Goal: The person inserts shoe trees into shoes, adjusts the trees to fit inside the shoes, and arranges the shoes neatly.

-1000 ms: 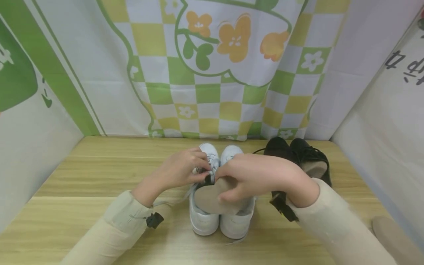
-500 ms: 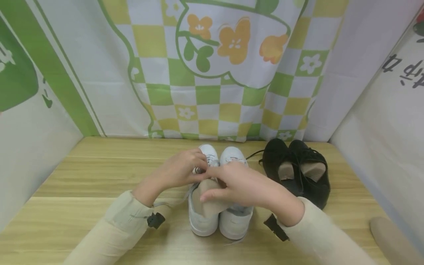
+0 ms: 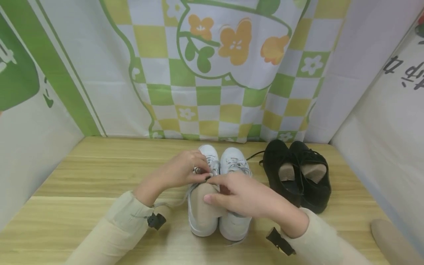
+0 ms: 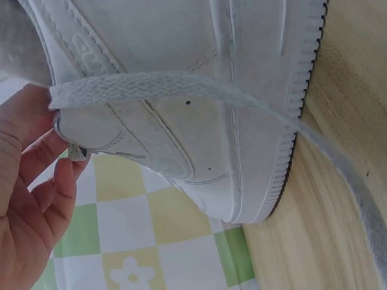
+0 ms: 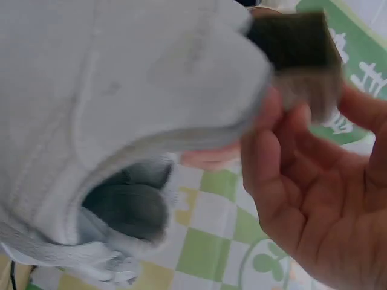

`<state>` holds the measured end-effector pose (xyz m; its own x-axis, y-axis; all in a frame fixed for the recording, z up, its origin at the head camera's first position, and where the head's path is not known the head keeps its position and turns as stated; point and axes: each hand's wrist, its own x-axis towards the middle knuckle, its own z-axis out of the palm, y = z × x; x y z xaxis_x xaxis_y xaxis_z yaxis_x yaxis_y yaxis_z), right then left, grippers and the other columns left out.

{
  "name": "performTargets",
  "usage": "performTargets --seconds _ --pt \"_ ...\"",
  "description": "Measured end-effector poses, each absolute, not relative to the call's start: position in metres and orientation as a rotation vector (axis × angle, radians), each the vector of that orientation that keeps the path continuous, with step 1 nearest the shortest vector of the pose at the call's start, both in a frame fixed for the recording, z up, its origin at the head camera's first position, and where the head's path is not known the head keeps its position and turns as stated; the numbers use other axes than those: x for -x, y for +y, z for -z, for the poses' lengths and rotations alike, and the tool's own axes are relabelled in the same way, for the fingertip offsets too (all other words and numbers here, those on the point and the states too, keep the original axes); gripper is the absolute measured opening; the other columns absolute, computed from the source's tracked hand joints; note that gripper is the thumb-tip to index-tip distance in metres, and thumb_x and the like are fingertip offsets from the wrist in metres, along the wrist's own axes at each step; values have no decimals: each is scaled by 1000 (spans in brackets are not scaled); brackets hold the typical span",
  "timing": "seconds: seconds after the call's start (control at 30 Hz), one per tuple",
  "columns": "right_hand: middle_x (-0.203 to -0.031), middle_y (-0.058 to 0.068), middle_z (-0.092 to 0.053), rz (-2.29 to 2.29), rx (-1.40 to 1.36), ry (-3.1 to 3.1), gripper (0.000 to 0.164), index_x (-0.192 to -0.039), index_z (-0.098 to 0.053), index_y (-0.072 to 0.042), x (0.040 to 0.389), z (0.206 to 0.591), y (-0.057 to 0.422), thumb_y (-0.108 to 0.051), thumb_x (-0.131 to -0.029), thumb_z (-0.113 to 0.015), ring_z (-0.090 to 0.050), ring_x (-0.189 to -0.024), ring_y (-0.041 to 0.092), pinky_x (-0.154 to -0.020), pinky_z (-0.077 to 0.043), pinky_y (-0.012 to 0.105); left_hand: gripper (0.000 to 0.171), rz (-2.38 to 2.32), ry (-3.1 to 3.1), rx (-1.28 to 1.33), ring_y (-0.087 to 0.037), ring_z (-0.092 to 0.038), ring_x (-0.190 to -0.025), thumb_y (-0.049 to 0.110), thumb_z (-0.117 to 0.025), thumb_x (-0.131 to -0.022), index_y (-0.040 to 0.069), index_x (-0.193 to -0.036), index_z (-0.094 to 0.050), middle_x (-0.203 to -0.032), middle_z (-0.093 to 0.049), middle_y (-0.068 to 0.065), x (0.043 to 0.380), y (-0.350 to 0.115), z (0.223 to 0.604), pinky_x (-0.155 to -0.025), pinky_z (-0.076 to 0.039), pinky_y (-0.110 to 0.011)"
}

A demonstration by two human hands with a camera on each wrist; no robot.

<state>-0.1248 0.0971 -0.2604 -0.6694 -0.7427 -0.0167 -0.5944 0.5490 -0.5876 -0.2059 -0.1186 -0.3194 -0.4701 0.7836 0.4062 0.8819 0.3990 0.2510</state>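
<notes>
A pair of white lace-up sneakers stands side by side in the head view, toes away from me. My left hand pinches the tongue of the left sneaker near the laces. In the left wrist view its fingers are at the shoe opening, and a loose lace hangs down the shoe's side. My right hand holds a beige insole by thumb and fingers over the left sneaker's opening. The right wrist view shows the insole's dark underside, blurred. The right sneaker is partly under my right hand.
Black lace-up shoes with beige pieces inside stand to the right on the wooden tabletop. Another flat beige piece lies at the right edge. A checked, flowered cloth hangs behind.
My right hand has moved left with the insole, turning it from across both sneakers to lengthwise over the left sneaker's opening. My left hand has stayed at the tongue.
</notes>
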Motion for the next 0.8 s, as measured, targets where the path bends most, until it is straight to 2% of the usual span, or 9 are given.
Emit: performTargets --seconds 0.1,0.27,0.33,0.5,0.57,0.67,0.73,0.8 --pt "-56 -10 -38 852 1027 2537 35 -124 -66 -6 129 261 93 -31 -102 -56 -35 -49 2 -49 -35 21 4 670 -2424 1486 -10 -65 -80 13 -76 -84 10 -86 -78 -82 -72 3 205 -117 319 -79 -55 -29" --pt "-63 -7 -47 700 1021 2651 37 -120 -65 -4 130 265 83 -34 -104 -49 -49 -60 7 -61 -45 24 7 733 -2431 1468 -10 -64 -79 8 -78 -80 11 -86 -78 -81 -72 3 206 -117 320 -81 -55 -32" --pt "-68 -7 -50 656 1030 2681 37 -120 -62 -3 128 269 81 -35 -105 -48 -53 -66 8 -64 -47 25 5 758 -2441 1468 -9 -63 -78 8 -78 -82 11 -86 -78 -81 -72 4 206 -118 320 -79 -55 -31" --pt "-67 -6 -46 692 1002 2689 37 -123 -57 -5 122 277 79 -36 -102 -54 -48 -61 7 -57 -44 24 5 807 -2468 1478 -9 -64 -78 13 -75 -88 10 -87 -78 -83 -74 3 206 -121 319 -70 -54 -23" --pt "-69 -5 -49 716 980 2698 39 -124 -56 -5 122 280 78 -37 -102 -54 -50 -61 8 -57 -45 24 5 830 -2476 1474 -9 -64 -78 13 -74 -88 10 -88 -78 -83 -74 3 206 -123 319 -68 -53 -21" --pt "-91 3 -67 724 945 2725 48 -135 -52 -2 122 284 76 -38 -102 -52 -63 -78 11 -68 -52 28 5 861 -2481 1476 -10 -64 -78 12 -74 -88 10 -90 -79 -84 -74 2 206 -124 319 -65 -53 -20" --pt "-111 9 -70 712 931 2747 52 -140 -48 -2 122 286 77 -38 -103 -51 -66 -93 15 -77 -55 32 7 887 -2485 1473 -11 -65 -80 11 -74 -88 9 -92 -79 -86 -74 1 206 -124 320 -66 -54 -19" --pt "-118 10 -68 715 937 2742 53 -144 -44 -2 121 286 81 -35 -103 -52 -66 -100 17 -81 -54 33 8 931 -2499 1461 -12 -66 -82 10 -73 -88 9 -94 -78 -89 -74 -1 206 -125 321 -65 -55 -19"
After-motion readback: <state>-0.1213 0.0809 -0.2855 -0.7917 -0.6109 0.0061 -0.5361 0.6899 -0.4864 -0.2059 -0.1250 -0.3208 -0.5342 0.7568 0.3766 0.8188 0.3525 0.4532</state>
